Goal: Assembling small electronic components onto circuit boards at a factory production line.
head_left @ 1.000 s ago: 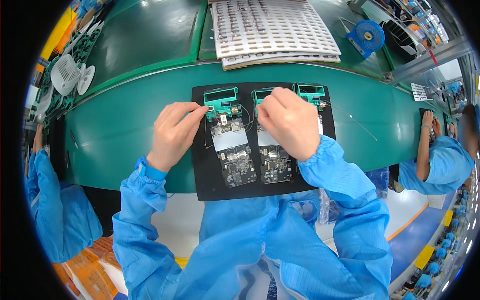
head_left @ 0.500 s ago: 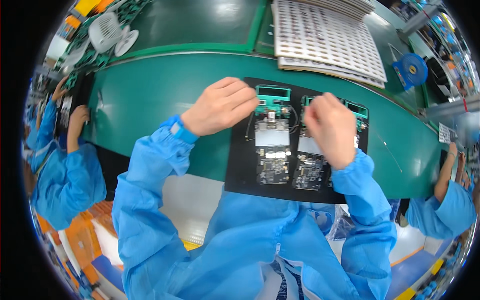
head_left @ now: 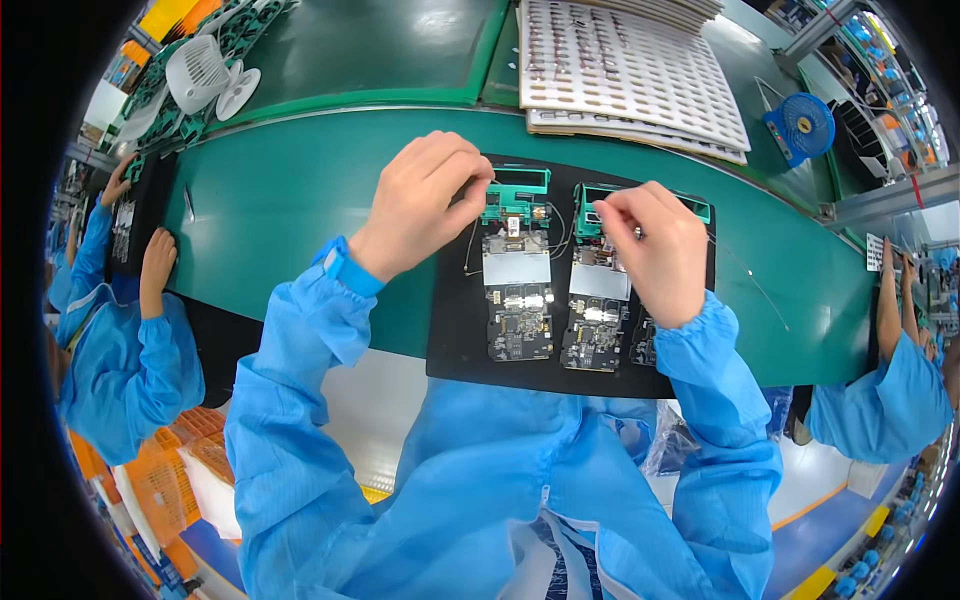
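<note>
A black mat (head_left: pixel 455 335) on the green bench carries three circuit board assemblies with green plastic frames at their far ends. My left hand (head_left: pixel 425 205) is closed in a pinch beside the frame (head_left: pixel 515 198) of the left board (head_left: pixel 517 270); what its fingertips hold cannot be made out. Thumb and forefinger of my right hand (head_left: pixel 662 250) come together over the far part of the middle board (head_left: pixel 600 283); anything between them is too small to name. The third board (head_left: pixel 643 347) is partly covered by my right hand. Thin cables (head_left: pixel 560 232) curl between the left and middle boards.
Beyond the mat lie stacked white trays (head_left: pixel 640 85) with many slots. A blue fan (head_left: pixel 800 128) stands at the far right, a white fan (head_left: pixel 197 73) at the far left. A loose thin cable (head_left: pixel 768 298) lies right of the mat. Co-workers' arms (head_left: pixel 150 275) are at both sides.
The whole view has shifted slightly, so boards and trays appear further left. My right hand, blurred before, now shows its thumb and forefinger clearly. My left hand stays by the left board's frame.
</note>
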Motion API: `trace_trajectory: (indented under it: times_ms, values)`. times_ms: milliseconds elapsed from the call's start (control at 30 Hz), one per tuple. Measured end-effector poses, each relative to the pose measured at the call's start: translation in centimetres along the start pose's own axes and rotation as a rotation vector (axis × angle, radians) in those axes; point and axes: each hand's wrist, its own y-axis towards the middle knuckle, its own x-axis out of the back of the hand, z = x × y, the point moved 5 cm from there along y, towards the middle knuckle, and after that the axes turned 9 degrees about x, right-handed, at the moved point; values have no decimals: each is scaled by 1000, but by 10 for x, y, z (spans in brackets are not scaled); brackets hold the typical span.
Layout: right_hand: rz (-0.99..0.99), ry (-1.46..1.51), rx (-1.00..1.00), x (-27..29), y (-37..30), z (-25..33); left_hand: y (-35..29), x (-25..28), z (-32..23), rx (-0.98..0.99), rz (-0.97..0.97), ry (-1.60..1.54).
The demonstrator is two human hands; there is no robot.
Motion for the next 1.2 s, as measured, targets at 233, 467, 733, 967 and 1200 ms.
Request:
trace_trajectory:
  times_ms: [233, 467, 733, 967, 1200]
  values:
    - [214, -284, 90, -16, -4, 18, -10, -6, -34, 31, 1, -24]
    - [321, -553, 180, -28, 1, 37, -7, -21, -42, 30, 31, -59]
    - [73, -136, 26, -5, -1, -8, -2, -24, -48, 10, 16, -16]
    - [59, 281, -253, 25, -21, -9, -6, -28, -63, -1, 111, 2]
    - [190, 385, -115, 27, -51, 32, -13, -36, -105, -88, 229, -61]
